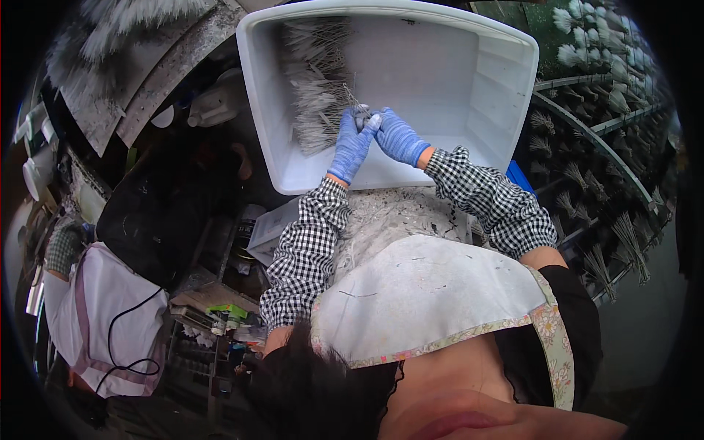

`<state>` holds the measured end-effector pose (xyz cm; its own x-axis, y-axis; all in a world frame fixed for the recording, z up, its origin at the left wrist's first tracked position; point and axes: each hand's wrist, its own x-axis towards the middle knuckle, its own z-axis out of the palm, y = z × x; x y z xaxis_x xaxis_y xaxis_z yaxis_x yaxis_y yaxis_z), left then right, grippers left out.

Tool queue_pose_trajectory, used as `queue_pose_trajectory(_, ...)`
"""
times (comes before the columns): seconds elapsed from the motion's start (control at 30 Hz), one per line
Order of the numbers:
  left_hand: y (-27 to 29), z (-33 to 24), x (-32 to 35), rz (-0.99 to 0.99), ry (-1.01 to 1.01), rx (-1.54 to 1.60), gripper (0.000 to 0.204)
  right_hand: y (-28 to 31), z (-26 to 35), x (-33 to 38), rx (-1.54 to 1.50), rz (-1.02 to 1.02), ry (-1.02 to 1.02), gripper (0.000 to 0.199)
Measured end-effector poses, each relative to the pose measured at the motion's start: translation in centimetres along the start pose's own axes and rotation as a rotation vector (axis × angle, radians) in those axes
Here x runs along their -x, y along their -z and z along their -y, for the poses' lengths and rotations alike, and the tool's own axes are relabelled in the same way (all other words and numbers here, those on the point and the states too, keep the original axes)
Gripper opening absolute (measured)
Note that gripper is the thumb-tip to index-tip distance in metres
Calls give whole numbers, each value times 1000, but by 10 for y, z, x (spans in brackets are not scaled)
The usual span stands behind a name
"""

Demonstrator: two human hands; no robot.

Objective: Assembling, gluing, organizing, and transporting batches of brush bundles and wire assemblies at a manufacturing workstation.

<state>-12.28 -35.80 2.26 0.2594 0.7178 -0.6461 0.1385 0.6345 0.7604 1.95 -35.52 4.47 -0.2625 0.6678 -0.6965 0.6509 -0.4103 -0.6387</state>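
Observation:
Both of my hands wear blue knitted gloves and meet over the white plastic tub [411, 66]. My left hand [350, 148] is closed around the lower part of a small bundle of thin grey wire-like stems [349, 92], which points up and to the left. The fingers of my right hand [401, 139] are pinched together on the same bundle, touching the left fingertips. Beside my left hand, along the tub's left side, lie stacked bunches of thin pale-tipped stems [314, 103]. How my fingertips grip the bundle is partly hidden.
At the left is a person in dark clothing [158, 213], with a pale cloth [110, 315] and a black cord. Racks [594, 132] of white-tipped and bare stem bunches line the right. More white bristly bunches [139, 29] lie at upper left. A white jug [213, 106] stands left of the tub.

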Motion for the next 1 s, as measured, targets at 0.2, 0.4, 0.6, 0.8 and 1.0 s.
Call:
queue_pose_trajectory(0.2, 26, 23, -6, -214, 43, -347, 28, 12, 34, 4, 182, 162, -10, 35)
queue_pose_trajectory(0.4, -4, -22, 23, 106, 137, -82, 24, 79, 35, -17, -29, -583, 343, 38)
queue_pose_trajectory(0.6, 4, 53, 47, 233, -89, -499, 23, 24, 44, -20, 319, 535, -161, 40)
queue_pose_trajectory(0.8, 12, -16, 10, 43, -95, -808, 23, 38, -25, -13, -312, -313, -43, 41)
queue_pose_trajectory(1.0, 32, -99, -105, 76, -424, -1595, 32, -43, -34, -23, -1551, 161, -1002, 73)
